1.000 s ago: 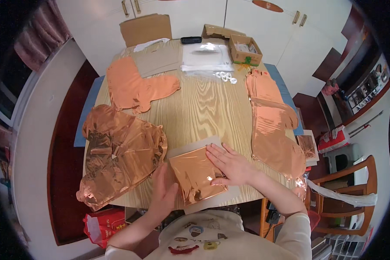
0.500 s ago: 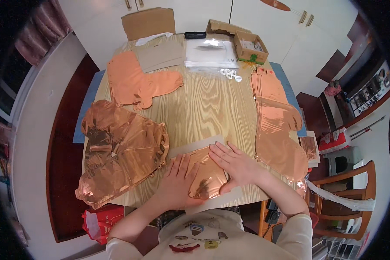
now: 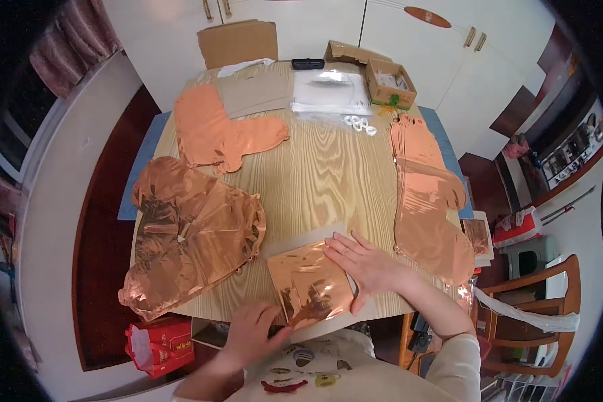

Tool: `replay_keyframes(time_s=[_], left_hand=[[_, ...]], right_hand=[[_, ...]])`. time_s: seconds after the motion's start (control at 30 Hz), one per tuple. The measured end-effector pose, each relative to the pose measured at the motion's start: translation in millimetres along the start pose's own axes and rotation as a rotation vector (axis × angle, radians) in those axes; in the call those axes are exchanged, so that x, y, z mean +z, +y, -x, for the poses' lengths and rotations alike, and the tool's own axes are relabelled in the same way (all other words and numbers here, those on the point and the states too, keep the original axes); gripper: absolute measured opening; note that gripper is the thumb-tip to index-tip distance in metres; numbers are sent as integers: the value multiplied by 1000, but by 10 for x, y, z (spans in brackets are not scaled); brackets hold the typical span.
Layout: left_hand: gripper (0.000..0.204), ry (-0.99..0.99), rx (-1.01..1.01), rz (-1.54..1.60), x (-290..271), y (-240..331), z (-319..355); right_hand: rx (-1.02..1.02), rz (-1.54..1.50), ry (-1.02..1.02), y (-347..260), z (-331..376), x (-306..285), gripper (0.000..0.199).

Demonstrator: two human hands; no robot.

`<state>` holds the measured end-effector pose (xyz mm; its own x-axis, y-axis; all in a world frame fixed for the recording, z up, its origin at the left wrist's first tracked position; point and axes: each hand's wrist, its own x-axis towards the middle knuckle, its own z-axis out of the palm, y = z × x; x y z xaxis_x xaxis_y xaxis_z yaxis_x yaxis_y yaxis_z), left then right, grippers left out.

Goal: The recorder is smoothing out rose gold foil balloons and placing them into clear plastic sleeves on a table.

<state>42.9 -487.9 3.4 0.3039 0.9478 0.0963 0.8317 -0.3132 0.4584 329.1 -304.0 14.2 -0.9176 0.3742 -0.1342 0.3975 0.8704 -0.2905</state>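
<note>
A folded square of shiny rose-gold foil balloon (image 3: 305, 278) lies at the near edge of the table, over a grey cardboard sheet (image 3: 325, 236). Spread flat, my right hand (image 3: 365, 262) presses on its right side, fingertips at the upper right corner. My left hand (image 3: 258, 328) is off the foil, just below its lower left corner; it looks slightly blurred, holds nothing, and its thumb stands away from the fingers. To the left lie crinkled flat foil balloons (image 3: 194, 234), with a smoother matte one (image 3: 204, 127) beyond them. Overlapping flat foil balloons (image 3: 429, 221) line the right side.
At the table's far side are clear plastic bags (image 3: 329, 90), white rings (image 3: 360, 124), a small cardboard box (image 3: 390, 84), a black case (image 3: 307, 63) and grey cardboard (image 3: 254, 94). A wooden chair (image 3: 569, 308) stands right; a red bag (image 3: 159, 348) sits below left.
My left hand has lifted off the folded foil and moved down toward me, uncovering its left side. My right hand stays pressed on the right side.
</note>
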Motion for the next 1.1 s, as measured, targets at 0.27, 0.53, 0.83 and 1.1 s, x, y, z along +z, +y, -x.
replay_keyframes(time_s=[0.27, 0.53, 0.83, 1.1], left_hand=[[26, -75, -829, 1369, 469, 257, 296], [25, -262, -717, 1103, 364, 349, 160], [42, -10, -648, 1097, 483, -65, 364], [28, 140, -737, 1318, 10, 0, 173]], right_hand=[[-73, -8, -49, -308, 105, 74, 135], [-242, -218, -78, -134, 46, -103, 121], [369, -222, 498, 2057, -1329, -1148, 54], [594, 107, 418, 3271, -2294, -1126, 59]])
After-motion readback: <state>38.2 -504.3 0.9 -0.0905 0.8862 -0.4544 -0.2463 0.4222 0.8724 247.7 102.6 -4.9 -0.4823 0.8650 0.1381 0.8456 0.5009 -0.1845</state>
